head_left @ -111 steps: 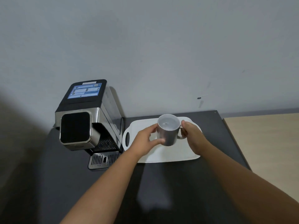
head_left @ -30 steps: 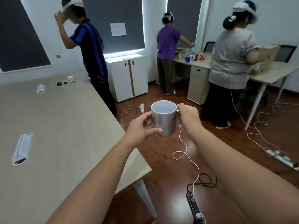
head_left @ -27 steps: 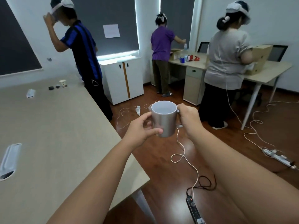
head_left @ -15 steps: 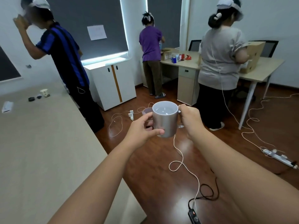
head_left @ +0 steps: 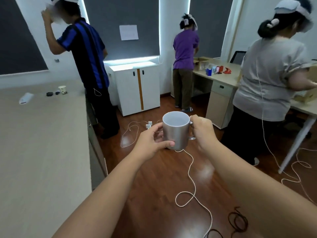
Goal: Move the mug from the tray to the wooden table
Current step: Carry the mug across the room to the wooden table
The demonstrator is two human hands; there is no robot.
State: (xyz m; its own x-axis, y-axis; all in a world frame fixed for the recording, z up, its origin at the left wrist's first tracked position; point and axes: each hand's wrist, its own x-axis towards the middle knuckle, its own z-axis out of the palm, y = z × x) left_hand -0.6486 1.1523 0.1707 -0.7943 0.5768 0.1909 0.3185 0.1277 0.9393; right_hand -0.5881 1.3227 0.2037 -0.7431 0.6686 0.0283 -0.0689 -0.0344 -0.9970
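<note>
Head view shows the mug (head_left: 175, 130) upright in the air; left hand (head_left: 152, 142) fingers curl around its body, right hand (head_left: 202, 131) fingers close on the handle, probably for steadiness. It hangs above the floor, beside the desk (head_left: 42, 143); setting down is not yet done.

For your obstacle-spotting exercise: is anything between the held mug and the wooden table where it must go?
Nothing visible. Both hands, left and right, hold the mug over open floor; the wooden table lies to its left, its near surface bare.

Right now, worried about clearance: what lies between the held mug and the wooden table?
Head view: only the left hand gripping the mug, then open floor; the wooden table lies leftward.
</note>
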